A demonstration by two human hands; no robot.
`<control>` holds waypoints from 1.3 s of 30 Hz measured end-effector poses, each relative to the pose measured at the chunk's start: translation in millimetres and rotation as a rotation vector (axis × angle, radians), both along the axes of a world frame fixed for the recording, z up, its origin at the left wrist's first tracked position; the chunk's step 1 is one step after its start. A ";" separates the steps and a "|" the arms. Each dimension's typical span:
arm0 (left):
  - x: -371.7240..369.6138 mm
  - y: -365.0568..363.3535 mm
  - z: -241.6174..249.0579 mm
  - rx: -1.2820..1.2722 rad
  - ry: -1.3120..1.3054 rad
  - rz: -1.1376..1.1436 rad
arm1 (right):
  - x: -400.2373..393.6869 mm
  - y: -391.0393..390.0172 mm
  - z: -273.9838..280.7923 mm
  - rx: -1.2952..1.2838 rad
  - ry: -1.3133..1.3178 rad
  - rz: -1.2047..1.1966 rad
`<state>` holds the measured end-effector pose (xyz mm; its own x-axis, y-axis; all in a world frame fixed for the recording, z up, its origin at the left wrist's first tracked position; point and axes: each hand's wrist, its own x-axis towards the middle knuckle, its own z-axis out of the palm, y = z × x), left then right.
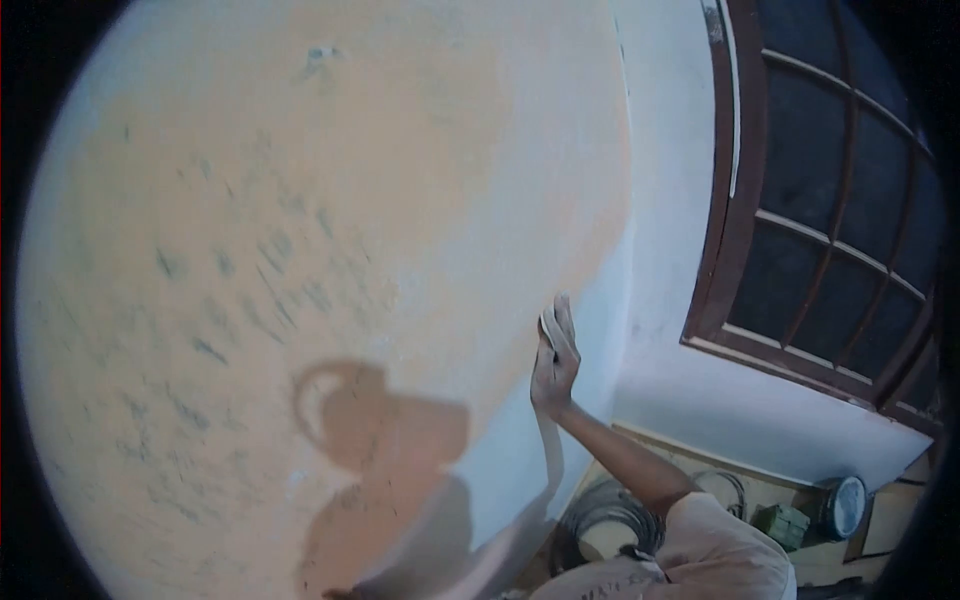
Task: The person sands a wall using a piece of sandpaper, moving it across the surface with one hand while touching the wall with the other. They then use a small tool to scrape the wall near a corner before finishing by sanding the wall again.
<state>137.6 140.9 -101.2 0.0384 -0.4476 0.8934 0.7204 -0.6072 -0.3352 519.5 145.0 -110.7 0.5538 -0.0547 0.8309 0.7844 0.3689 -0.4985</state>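
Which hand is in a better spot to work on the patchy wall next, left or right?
Probably the right hand: it's already up at the patchy wall, with what looks like a thin pale sheet at its fingers. I can't clearly make out the left hand.

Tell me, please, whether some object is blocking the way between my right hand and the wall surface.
Nothing visible blocks the right hand: it is up at the patchy wall. Only the thin pale piece it holds seems to lie between them, though exact contact is hard to see.
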 end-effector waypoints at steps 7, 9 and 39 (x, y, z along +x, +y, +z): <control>-19.2 -29.9 -19.4 -0.442 -0.021 0.126 | -14.3 -46.6 25.3 -0.158 -0.052 0.203; -15.1 -31.8 -16.3 -0.438 -0.043 0.164 | -29.4 -79.9 51.5 -0.268 -0.408 0.318; -18.3 -19.5 -24.0 -0.438 -0.063 0.047 | -229.7 -102.0 111.2 -1.139 -1.657 0.963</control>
<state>119.3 121.3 -125.2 -0.0109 -0.0254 0.9996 0.7616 -0.6480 -0.0082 289.8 43.0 0.5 -0.9047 0.4186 -0.0796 0.4202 0.9074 -0.0030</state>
